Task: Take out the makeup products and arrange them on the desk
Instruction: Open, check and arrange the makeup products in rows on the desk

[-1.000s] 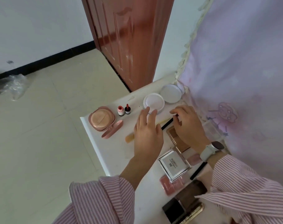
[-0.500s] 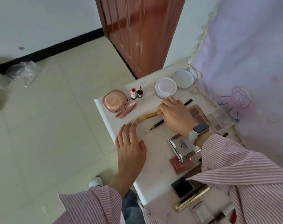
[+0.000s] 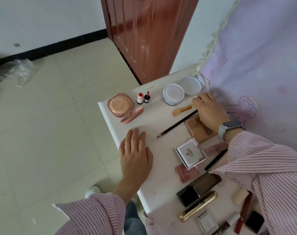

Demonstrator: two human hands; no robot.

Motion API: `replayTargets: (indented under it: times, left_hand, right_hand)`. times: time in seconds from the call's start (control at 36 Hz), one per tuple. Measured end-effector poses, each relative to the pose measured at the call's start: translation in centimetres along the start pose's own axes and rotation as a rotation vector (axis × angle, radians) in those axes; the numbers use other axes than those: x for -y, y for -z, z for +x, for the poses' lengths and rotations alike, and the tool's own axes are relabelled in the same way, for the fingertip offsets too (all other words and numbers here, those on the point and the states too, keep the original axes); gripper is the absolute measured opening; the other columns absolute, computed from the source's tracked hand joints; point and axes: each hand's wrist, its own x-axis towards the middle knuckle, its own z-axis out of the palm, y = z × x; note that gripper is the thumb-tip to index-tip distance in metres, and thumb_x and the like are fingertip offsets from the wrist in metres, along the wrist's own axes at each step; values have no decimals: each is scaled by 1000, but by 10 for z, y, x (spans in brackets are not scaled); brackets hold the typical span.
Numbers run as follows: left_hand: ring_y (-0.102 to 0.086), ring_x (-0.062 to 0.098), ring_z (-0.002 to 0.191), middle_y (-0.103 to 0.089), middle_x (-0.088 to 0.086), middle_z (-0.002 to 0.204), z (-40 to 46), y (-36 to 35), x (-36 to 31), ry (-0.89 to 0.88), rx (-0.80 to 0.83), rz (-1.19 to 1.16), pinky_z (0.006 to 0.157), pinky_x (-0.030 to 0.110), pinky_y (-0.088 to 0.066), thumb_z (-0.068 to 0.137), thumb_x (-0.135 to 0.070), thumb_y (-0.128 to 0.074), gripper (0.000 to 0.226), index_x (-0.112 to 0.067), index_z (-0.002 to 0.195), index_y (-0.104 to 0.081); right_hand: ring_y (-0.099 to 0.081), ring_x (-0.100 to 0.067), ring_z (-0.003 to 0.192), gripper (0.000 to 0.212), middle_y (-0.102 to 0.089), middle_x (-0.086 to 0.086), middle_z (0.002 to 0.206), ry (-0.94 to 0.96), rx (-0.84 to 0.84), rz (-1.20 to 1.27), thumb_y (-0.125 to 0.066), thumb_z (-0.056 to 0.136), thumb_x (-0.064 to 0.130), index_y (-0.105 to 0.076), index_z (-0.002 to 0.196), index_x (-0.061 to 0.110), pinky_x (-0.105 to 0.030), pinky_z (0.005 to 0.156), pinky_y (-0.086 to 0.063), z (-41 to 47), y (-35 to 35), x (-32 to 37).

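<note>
Two hands work over a white tabletop (image 3: 151,128) that carries the makeup products. A reddish-brown door (image 3: 149,34) stands at the far side, and a lilac cloth (image 3: 263,65) hangs along the right.

Left hand (image 3: 136,156): it lies flat on the near-left part of the tabletop, fingers straight and together; its grip is open and holds nothing.

Right hand (image 3: 210,112): it sits at the far right, fingers curled, with its grip closed around the handle end of the makeup brush (image 3: 183,109). The bristle end points left and lies on or just above the tabletop; which cannot be told. A watch (image 3: 229,128) is on this wrist.

Items on the tabletop, larger to smaller:
- Pink cushion compact (image 3: 121,106), open, puff showing, at the far-left corner.
- White round jar (image 3: 172,94) with its lid (image 3: 191,85) just beside it, far side.
- Brown palette (image 3: 200,129), partly under the right hand.
- Square mirrored case (image 3: 191,152), near the palette, resting on a pink blush pan (image 3: 186,173).
- Black pencil (image 3: 176,124), lying diagonally between the brush and the left hand.
- Gold tube (image 3: 198,206) at the near edge.
- Two small bottles (image 3: 143,98), upright, between compact and jar.
</note>
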Motion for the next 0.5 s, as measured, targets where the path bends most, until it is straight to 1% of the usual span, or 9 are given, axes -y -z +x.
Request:
replayTargets:
  times: [0.06, 0.11, 0.14, 0.19, 0.28, 0.36, 0.42, 0.44, 0.5]
  left_hand:
    - [-42, 33, 129, -51, 16, 135, 0, 0, 0, 0, 8, 3, 102, 45, -35, 89, -23, -35, 44, -6, 124, -56]
    - [-42, 33, 129, -50, 16, 135, 0, 0, 0, 3, 11, 1, 102, 45, -35, 89, -23, -36, 43, -6, 124, -55]
    - [-42, 33, 129, -50, 16, 135, -1, 0, 0, 5, 9, 0, 102, 45, -36, 89, -23, -37, 43, -6, 124, -55]
    - [-42, 33, 129, -51, 16, 135, 0, 0, 0, 9, 4, -3, 102, 45, -36, 89, -23, -37, 43, -6, 124, -56]
    - [-42, 32, 129, -51, 15, 135, -1, -1, 0, 9, 3, -7, 102, 45, -36, 88, -23, -37, 43, -6, 123, -56]
    - [-41, 32, 130, -50, 15, 135, -1, -2, 1, 11, 3, -11, 103, 44, -34, 88, -24, -37, 43, -6, 123, -56]
    - [-42, 32, 129, -51, 15, 135, -1, -1, 0, 12, 5, -17, 103, 44, -34, 88, -23, -38, 43, -6, 123, -56]
    - [-42, 31, 129, -51, 15, 134, -1, 0, 0, 10, 5, -24, 103, 43, -34, 88, -23, -38, 43, -6, 123, -56]
    - [-41, 31, 129, -52, 14, 133, 0, 0, 1, 5, 6, -54, 102, 43, -35, 87, -22, -39, 42, -6, 121, -57]
  right_hand:
    - [-48, -39, 101, 30, -54, -19, 104, -26, -34, 21, -54, 73, -8, -59, 102, 2, -50, 72, -50, 1, 2, 2]
    - [-54, -37, 86, 15, -58, -17, 89, 91, -150, 56, -50, 77, 2, -61, 88, 3, -44, 69, -50, -3, 9, 13]
    - [-54, -35, 80, 16, -59, -14, 83, 194, -204, 76, -46, 78, 7, -61, 84, 4, -41, 68, -50, -5, 10, 20]
    - [-52, -28, 79, 21, -59, -9, 83, 342, -189, 149, -42, 78, 15, -61, 86, 9, -36, 66, -47, -12, 12, 35]
    - [-47, -20, 88, 28, -61, -2, 91, 417, -89, 147, -41, 76, 26, -63, 87, 14, -35, 73, -45, -21, 8, 53]
    - [-43, -17, 90, 20, -59, 0, 90, 471, -70, 100, -45, 80, 26, -61, 86, 15, -34, 74, -37, -21, 1, 60]
    - [-49, -21, 88, 6, -59, 0, 89, 502, -80, 64, -58, 81, 19, -60, 85, 15, -33, 73, -34, -19, -1, 61]
    - [-53, -23, 86, 5, -60, 0, 89, 519, -80, 47, -61, 81, 16, -59, 85, 14, -33, 73, -34, -18, -1, 62]
    - [-55, -23, 84, 5, -61, -1, 89, 547, -114, 52, -54, 85, 16, -57, 86, 13, -33, 74, -33, -18, 3, 64]
